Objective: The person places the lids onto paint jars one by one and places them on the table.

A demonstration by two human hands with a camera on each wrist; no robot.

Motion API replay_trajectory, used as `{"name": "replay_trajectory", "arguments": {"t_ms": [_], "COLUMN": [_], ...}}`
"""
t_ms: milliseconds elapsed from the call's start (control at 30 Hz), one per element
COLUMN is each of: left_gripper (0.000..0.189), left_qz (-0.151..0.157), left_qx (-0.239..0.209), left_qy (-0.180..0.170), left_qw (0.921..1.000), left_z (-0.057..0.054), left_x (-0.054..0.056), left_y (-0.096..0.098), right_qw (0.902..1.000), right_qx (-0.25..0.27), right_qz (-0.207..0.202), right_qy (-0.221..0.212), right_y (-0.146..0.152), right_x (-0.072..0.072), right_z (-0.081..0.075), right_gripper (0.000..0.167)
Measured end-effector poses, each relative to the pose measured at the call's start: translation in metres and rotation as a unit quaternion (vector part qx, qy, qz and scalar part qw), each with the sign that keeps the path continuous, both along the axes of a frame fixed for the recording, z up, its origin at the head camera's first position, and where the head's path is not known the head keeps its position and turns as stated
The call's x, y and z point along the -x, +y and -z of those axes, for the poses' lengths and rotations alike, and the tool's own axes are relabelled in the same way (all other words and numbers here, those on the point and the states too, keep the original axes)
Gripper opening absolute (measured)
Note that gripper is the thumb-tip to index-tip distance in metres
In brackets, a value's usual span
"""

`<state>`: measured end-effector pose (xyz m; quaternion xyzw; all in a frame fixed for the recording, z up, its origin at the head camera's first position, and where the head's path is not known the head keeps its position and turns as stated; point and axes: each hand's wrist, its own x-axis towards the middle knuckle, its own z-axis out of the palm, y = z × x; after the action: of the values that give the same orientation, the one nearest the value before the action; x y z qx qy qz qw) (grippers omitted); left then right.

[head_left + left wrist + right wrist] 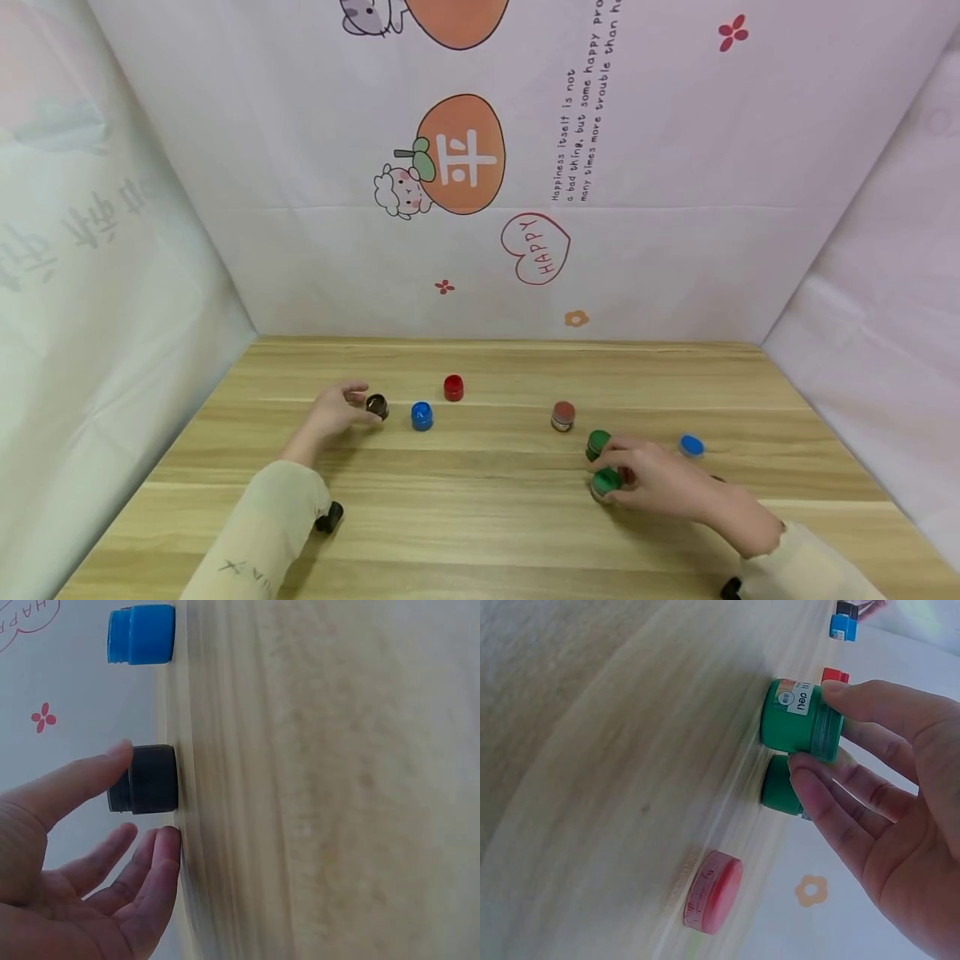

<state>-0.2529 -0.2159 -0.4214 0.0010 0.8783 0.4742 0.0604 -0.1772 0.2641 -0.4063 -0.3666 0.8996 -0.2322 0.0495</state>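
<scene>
Green jar [795, 727], label [798, 698] legible, right wrist view only

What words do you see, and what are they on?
"Happiness itself is not / a bad thing, but some happy pro… / many times more trouble than ha…": back sheet, cut off
"HAPPY": red heart
"平": printed orange, sideways
"deli": green jar
Unreadable: left sheet, left sleeve, flat red disc, smaller jar print
</scene>
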Motion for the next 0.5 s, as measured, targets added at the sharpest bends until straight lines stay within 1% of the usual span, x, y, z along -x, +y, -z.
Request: {"name": "replay_trajectory", "arguments": {"t_ms": [167, 300, 500], "left_gripper": [0.060, 0.056, 0.050], "left_qz": [0.010, 0.016, 0.009], "left_qx": [0.028, 0.039, 0.052], "left_qy": [0.002, 0.001, 0.000], "left_qw": [0.9996, 0.9991, 0.9986], "left_z": [0.0003, -0.0015, -0.0007], "left_x": [0.0030, 0.0051, 0.0079], "left_y": [0.0032, 0.0063, 0.0090], "right_qw": [1.0000, 0.9999, 0.9999], "right_qx": [0.006, 0.008, 0.006], "right_qz": [0.001, 0.003, -0.003], "right_qy": [-0.003, -0.006, -0.007], "right_y": [0.0011, 0.0022, 0.0034], "right_x": [0.0003, 0.0007, 0.0010], "right_z": [0.0013, 0.0014, 0.0013], "right_gripper": [0.028, 0.029, 0.031]}}
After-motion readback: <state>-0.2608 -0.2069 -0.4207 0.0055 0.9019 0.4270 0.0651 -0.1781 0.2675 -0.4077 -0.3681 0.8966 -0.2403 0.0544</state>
